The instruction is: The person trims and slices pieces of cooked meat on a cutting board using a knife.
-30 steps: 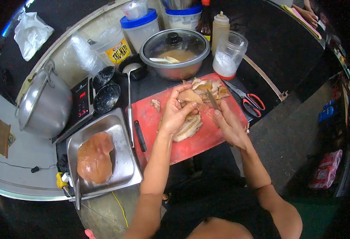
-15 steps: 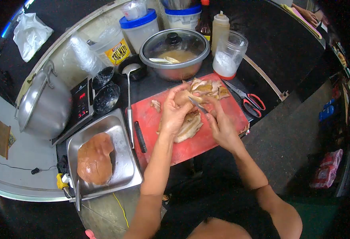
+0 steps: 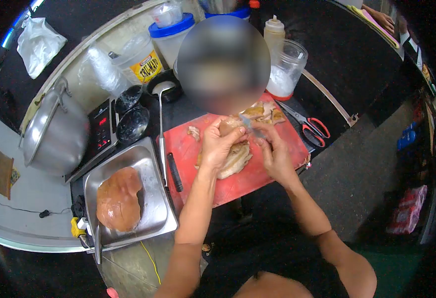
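Over the red cutting board (image 3: pixel 193 181), my left hand (image 3: pixel 219 141) grips a piece of pale brown meat (image 3: pixel 230 125) between thumb and fingers. My right hand (image 3: pixel 274 149) is closed on a small knife (image 3: pixel 250 124), whose blade lies close to that piece and is partly blurred. Beneath my left hand a larger pale piece of meat (image 3: pixel 235 161) rests on the board. More cut pieces (image 3: pixel 261 112) lie at the board's back edge, and a small scrap (image 3: pixel 193 132) lies at its left.
Left of the board is a metal tray (image 3: pixel 158 211) with a large brown piece of meat (image 3: pixel 118 199). Scissors (image 3: pixel 313 128) lie to the right. Behind stand a jar (image 3: pixel 286 69), a squeeze bottle (image 3: pixel 274 35) and a mayo tub (image 3: pixel 141 62). A round blur covers the back middle.
My right hand has moved left and slightly up with the knife, closer to my left hand. A blurred disc now covers the lidded bowl.
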A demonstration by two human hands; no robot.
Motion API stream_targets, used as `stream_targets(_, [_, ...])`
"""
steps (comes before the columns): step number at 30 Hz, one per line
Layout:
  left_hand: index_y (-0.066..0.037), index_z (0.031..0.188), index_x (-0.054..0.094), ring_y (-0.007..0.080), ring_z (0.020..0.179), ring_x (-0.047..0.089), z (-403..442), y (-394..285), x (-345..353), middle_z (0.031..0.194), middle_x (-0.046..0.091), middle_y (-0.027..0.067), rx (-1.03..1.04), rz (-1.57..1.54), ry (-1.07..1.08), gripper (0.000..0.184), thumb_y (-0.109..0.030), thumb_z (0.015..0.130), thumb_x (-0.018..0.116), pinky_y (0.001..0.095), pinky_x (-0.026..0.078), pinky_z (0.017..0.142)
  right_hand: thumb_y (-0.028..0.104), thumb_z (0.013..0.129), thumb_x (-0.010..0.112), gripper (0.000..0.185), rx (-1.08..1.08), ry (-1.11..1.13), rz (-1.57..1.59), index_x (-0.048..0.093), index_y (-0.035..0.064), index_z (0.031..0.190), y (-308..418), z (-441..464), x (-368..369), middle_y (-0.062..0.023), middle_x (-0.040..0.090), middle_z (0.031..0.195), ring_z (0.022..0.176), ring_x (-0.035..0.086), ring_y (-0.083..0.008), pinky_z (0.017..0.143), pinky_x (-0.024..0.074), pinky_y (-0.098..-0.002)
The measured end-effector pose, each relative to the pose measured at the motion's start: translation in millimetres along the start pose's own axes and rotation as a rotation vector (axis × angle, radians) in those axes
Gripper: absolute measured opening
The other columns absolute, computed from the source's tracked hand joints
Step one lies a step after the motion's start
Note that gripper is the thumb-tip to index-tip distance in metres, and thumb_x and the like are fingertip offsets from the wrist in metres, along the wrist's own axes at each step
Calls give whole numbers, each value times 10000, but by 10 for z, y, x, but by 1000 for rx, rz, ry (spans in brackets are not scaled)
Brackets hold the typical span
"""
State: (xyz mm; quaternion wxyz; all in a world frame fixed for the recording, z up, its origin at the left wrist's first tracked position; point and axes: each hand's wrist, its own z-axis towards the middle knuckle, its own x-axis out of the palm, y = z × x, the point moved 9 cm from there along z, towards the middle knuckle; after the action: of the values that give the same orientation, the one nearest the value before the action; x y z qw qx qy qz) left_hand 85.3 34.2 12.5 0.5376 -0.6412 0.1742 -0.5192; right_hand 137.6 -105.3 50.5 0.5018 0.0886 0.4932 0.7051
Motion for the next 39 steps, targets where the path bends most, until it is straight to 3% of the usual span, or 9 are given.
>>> stream_targets(5, [8, 1015, 564, 210, 864, 679, 5, -3, -17, 990, 662, 127, -13, -7, -52, 178, 26, 850, 625, 283, 597, 732, -35, 885, 468, 364, 253, -6, 64, 490, 35, 1241, -127, -6, -209, -186, 615, 1027, 1050, 618, -260, 875, 469, -371])
stream_targets(8, [10, 1019, 561, 206, 848, 681, 6, -11, 21, 984, 662, 130, 7, -5, -45, 179, 19, 851, 625, 281, 597, 715, -41, 900, 443, 353, 8, -41, 207, 475, 13, 1248, 139, -1, -111, -183, 584, 1117, 1135, 565, -235, 943, 432, -351])
stream_targets(11, [4, 1023, 544, 192, 821, 679, -3, -25, 28, 962, 662, 128, 4, 9, -25, 200, 7, 846, 636, 273, 591, 687, -40, 912, 427, 353, 96, 67, 235, 461, 11, 1260, 150, -8, 8, -175, 565, 1164, 1173, 535, -224, 962, 415, -345])
stream_targets(14, [-7, 1039, 510, 168, 791, 669, 3, -20, 48, 924, 653, 113, -4, 57, -10, 227, 8, 846, 629, 267, 584, 661, -27, 920, 429, 348, 36, 72, 122, 454, 14, 1265, -126, -16, 29, -171, 570, 1155, 1151, 552, -216, 948, 426, -339])
stream_targets(17, [-36, 1068, 488, 140, 782, 653, -25, 7, 95, 939, 636, 91, -17, 67, 40, 260, 14, 854, 625, 245, 557, 650, -25, 919, 431, 339, 180, 58, 139, 461, 10, 1255, -130, 8, -73, -169, 579, 1152, 1125, 572, -236, 941, 433, -341])
stream_targets(20, [-14, 1068, 459, 148, 744, 654, -45, 37, 142, 889, 633, 95, -31, 100, 77, 229, 22, 871, 570, 250, 552, 664, -14, 922, 435, 342, 62, 82, 119, 461, 21, 1261, 47, 5, -67, -174, 593, 1153, 1118, 583, -262, 943, 433, -347])
stream_targets(26, [-4, 1031, 570, 119, 751, 640, -53, 9, 135, 920, 660, 71, -42, 199, 121, 192, 1, 847, 625, 238, 535, 658, 0, 928, 433, 371, 129, 243, 120, 440, 24, 1298, 193, -8, 36, -179, 558, 1240, 1171, 550, -267, 963, 426, -357])
stream_targets(35, [-35, 1105, 616, 87, 818, 633, -40, 47, 55, 955, 660, 26, -99, 64, 89, 221, -163, 929, 574, 240, 550, 653, 34, 941, 450, 371, 136, 284, 135, 431, 25, 1311, 228, -67, 45, -165, 533, 1284, 1182, 541, -263, 948, 435, -365])
stream_targets(39, [-63, 1161, 609, 30, 740, 599, -41, 94, 65, 927, 651, -16, -134, 57, 68, 258, -208, 961, 536, 178, 506, 555, 49, 948, 449, 374, 157, 287, 129, 422, 33, 1321, 180, -83, 60, -161, 535, 1282, 1178, 543, -262, 945, 437, -365])
